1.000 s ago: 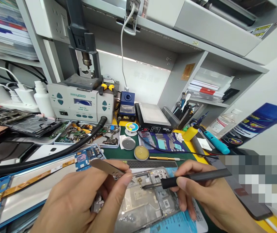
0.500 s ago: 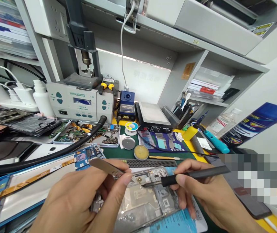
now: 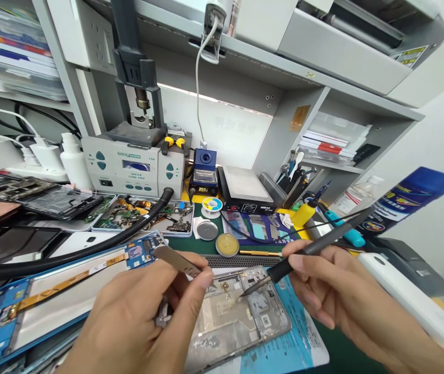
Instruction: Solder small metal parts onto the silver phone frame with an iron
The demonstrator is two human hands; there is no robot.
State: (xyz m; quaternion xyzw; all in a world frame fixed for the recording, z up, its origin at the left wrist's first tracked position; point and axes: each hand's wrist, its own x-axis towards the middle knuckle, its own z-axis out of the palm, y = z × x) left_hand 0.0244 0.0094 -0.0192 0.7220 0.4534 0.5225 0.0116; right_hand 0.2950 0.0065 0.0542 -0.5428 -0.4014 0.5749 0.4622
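An opened phone frame [image 3: 237, 317] with metal shields lies on a blue mat [image 3: 284, 353] in front of me. My left hand [image 3: 139, 322] pinches metal tweezers [image 3: 177, 261], their tips pointing at the upper part of the frame. My right hand [image 3: 334, 291] holds a black soldering iron [image 3: 311, 249] like a pen, tilted up to the right. Its tip touches the board near a small gold part [image 3: 225, 285].
A blue tablet chassis [image 3: 50, 296] lies at the left under a black hose [image 3: 89, 244]. Behind stand a hot-air station [image 3: 132, 166], a soldering station [image 3: 203, 176], a heating plate [image 3: 245, 189], a flux tin [image 3: 227, 244] and parts trays [image 3: 144, 213]. A white device [image 3: 412, 306] lies at the right.
The soldering iron has tilted steeper, its rear end now raised to the right, and its tip has shifted slightly right on the board. My left hand and tweezers stayed nearly still.
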